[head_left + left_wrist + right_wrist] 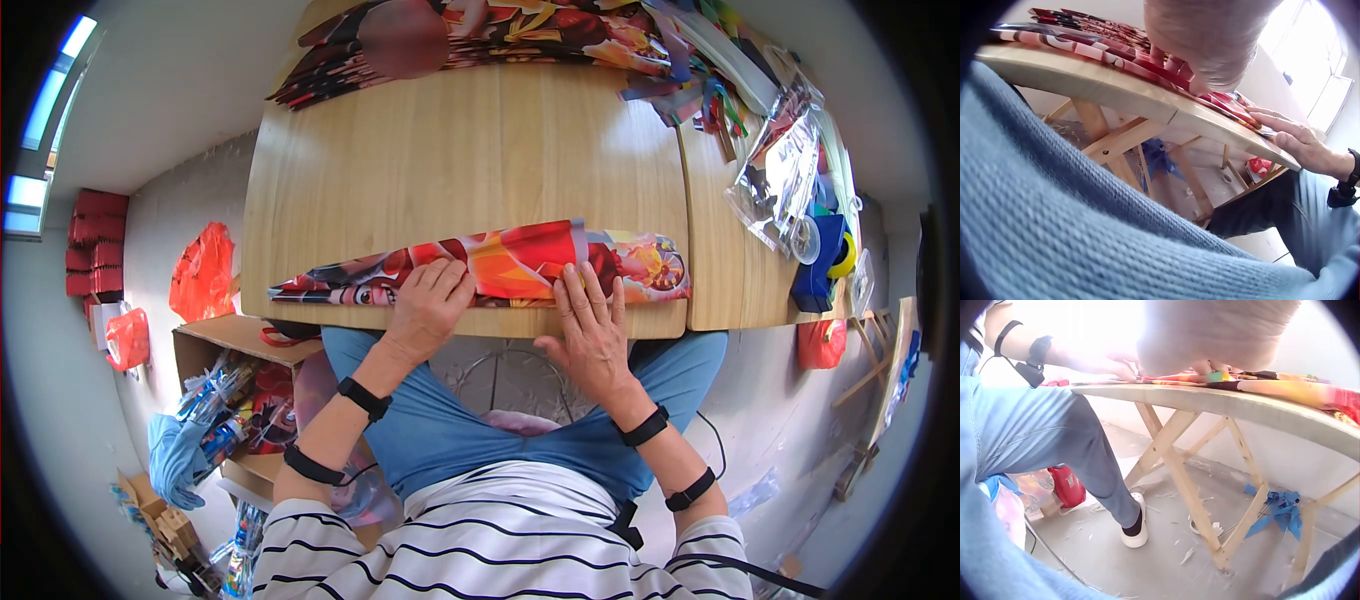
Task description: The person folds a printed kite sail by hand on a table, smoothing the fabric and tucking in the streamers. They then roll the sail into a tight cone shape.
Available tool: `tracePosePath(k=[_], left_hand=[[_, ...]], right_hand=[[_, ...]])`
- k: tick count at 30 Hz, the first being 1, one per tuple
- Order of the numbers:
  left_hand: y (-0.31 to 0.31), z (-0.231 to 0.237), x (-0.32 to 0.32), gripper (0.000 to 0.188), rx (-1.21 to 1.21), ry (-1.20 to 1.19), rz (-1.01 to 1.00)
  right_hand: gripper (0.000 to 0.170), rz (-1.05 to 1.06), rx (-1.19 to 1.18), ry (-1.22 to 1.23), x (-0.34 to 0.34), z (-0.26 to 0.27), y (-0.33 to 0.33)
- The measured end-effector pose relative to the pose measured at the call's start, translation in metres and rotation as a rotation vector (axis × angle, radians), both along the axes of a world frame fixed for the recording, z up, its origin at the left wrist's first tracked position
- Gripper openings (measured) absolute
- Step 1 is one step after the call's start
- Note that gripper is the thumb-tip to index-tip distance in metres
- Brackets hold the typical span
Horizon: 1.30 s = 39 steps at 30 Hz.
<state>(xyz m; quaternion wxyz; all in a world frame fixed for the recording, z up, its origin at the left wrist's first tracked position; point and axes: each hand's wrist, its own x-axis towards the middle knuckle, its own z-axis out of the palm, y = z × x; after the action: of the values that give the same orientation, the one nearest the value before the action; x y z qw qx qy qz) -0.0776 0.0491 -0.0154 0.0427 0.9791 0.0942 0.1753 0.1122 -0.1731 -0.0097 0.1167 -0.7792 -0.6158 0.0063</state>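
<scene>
A glossy printed sheet (pixel 515 255), red and orange with cartoon figures, lies folded into a long strip along the table's near edge. It narrows to a point at the left. My left hand (pixel 430 305) rests on its middle with fingers slightly bent. Farther right, my right hand (pixel 592 315) lies flat on the sheet, fingers spread and thumb out toward the left. In the left wrist view, the left hand (pixel 1210 47) presses down from above, its palm side hiding part of the sheet. The right wrist view shows the right hand (pixel 1213 337) over the tabletop edge.
A stack of similar folded printed sheets (pixel 520 40) lies at the table's far side. On the right stand a blue tape dispenser (pixel 822 262) and clear plastic packaging (pixel 780 165). A cardboard box (pixel 240 340) of wrapped goods stands at the left. Wooden trestle legs (pixel 1179 469) support the table.
</scene>
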Motion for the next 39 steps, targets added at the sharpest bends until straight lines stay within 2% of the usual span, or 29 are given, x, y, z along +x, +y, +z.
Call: tracePosePath(k=[11,14,17,20,23,24,27,30,33,35,39], left_hand=[[-0.002,0.006,-0.003,0.033,-0.048,0.02,0.006],[-0.006,0.012,0.003,0.026,-0.089,0.011,0.022],[-0.011,0.008,0.008,0.024,-0.153,0.017,0.083],[-0.014,0.01,0.02,0.024,-0.17,-0.028,0.114],[-0.017,0.003,0.031,0.028,-0.096,-0.064,0.151],[-0.018,0.002,0.032,0.029,-0.083,-0.064,0.162],[-0.02,0.0,0.037,0.031,-0.06,-0.039,0.204],[-0.024,0.003,0.041,0.038,-0.071,0.005,0.244],[-0.026,0.006,0.043,0.049,-0.079,0.008,0.238],[-0.024,0.004,0.043,0.059,-0.093,0.03,0.216],[-0.023,0.0,0.046,0.057,-0.256,0.029,0.166]], right_hand=[[0.087,-0.032,-0.026,0.014,0.004,-0.012,0.002],[0.077,-0.028,0.005,0.024,0.005,-0.009,0.002],[0.062,-0.083,0.17,0.049,0.008,0.008,-0.003],[0.048,-0.308,0.363,0.134,0.015,0.021,-0.017],[0.036,-0.759,0.303,0.563,0.02,0.018,-0.034],[0.033,-0.847,0.431,0.668,0.025,0.007,-0.035],[0.032,-1.146,0.45,1.133,0.035,0.015,-0.034],[0.028,-1.17,0.541,1.308,0.048,0.003,-0.031],[0.026,-1.22,0.521,1.293,0.052,0.001,-0.025],[0.022,-1.175,0.588,1.358,0.05,0.004,-0.022],[0.017,-1.034,0.823,1.336,0.043,-0.001,-0.018]])
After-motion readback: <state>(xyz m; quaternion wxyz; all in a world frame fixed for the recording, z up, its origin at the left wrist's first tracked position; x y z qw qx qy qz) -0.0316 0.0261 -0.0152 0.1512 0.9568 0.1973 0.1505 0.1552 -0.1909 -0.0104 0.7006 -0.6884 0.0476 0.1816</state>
